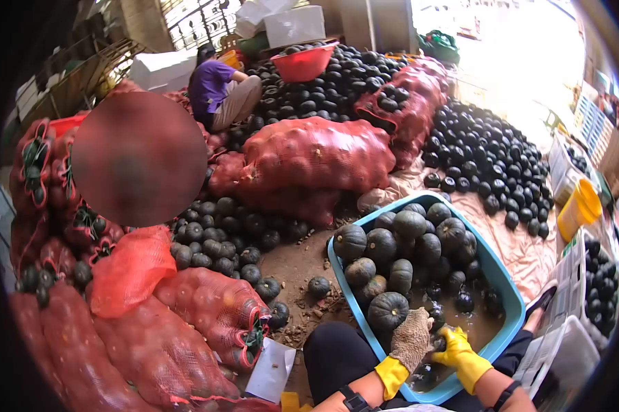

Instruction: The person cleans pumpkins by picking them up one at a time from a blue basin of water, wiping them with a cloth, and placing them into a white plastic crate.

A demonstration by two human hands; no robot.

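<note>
My left hand (pixel 411 340) wears a brown, rough-textured mitt over a yellow rubber glove. My right hand (pixel 460 356) is in a yellow rubber glove, its fingers curled. Between them, low over the near end of a blue tub (pixel 356 302), is a small dark green pumpkin (pixel 436 343), mostly covered by both hands. Muddy water (pixel 491 329) lies in the tub's right side, with wet pumpkins in it. Dusty dark pumpkins (pixel 409 224) are heaped in the tub's far and left parts. A large ribbed pumpkin (pixel 388 311) sits right beside my left hand.
Red mesh sacks (pixel 316 154) full of pumpkins lie ahead and to the left. Loose pumpkins (pixel 488 158) cover a sheet at the right. White crates (pixel 553 343) and a yellow bucket (pixel 579 209) stand at right. A person in purple (pixel 210 86) sits at the back.
</note>
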